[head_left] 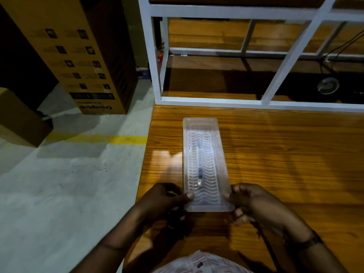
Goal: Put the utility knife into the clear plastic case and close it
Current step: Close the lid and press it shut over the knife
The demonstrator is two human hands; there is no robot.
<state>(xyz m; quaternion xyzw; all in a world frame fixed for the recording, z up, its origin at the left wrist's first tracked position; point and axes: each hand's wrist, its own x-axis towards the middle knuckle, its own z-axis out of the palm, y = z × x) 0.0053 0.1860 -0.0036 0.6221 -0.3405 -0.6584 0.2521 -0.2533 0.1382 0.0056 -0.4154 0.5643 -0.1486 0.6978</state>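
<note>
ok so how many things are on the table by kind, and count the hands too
clear plastic case: 1
utility knife, seen through the case: 1
hands, left hand and right hand, each holding a near corner of the case: 2
total: 4

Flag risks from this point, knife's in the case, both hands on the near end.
1. Left hand and right hand pinch only the near corners of the clear case; its far end may stay unlatched.
2. The case lies near the table's left edge; a shove could slide it off.
</note>
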